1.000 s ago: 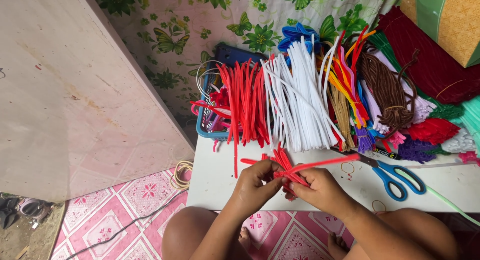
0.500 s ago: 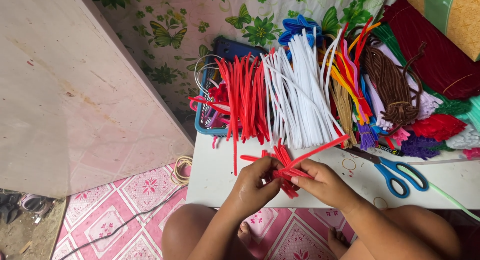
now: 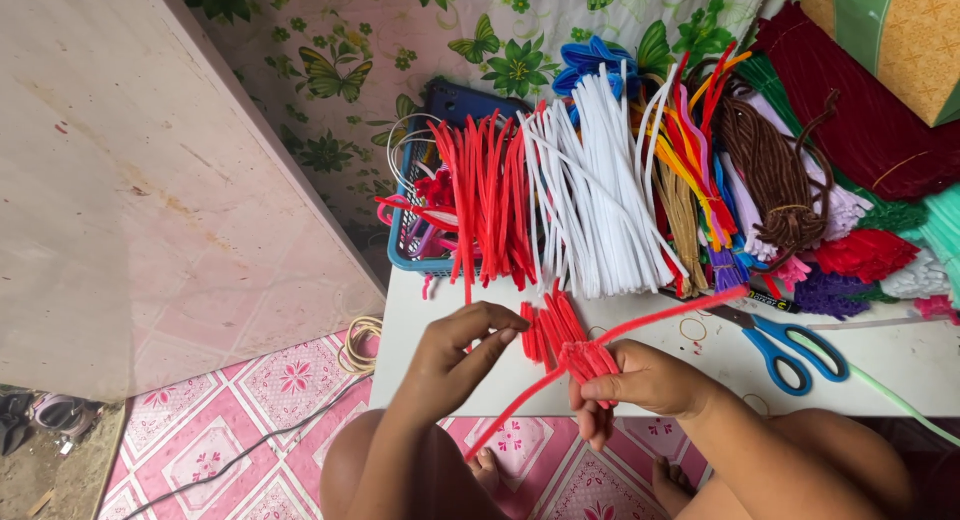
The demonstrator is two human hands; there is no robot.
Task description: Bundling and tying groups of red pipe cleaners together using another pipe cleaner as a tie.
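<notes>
My right hand pinches a folded bundle of short red pipe cleaners that fans upward over the white table. A long red pipe cleaner crosses the bundle at the pinch, running from the lower left up to the right. My left hand holds the left side of the bundle, with its fingers curled on the long stem. Both hands hover over the table's front edge, above my knees.
Behind the hands lie a pile of red pipe cleaners, a white pile, mixed coloured ones and brown ones. Blue-handled scissors lie to the right. A blue basket stands at the table's left end. A cable crosses the pink tiled floor.
The long red pipe cleaner has swung from nearly level to a steep diagonal across the bundle. My left hand has slid a little down and to the left along it.
</notes>
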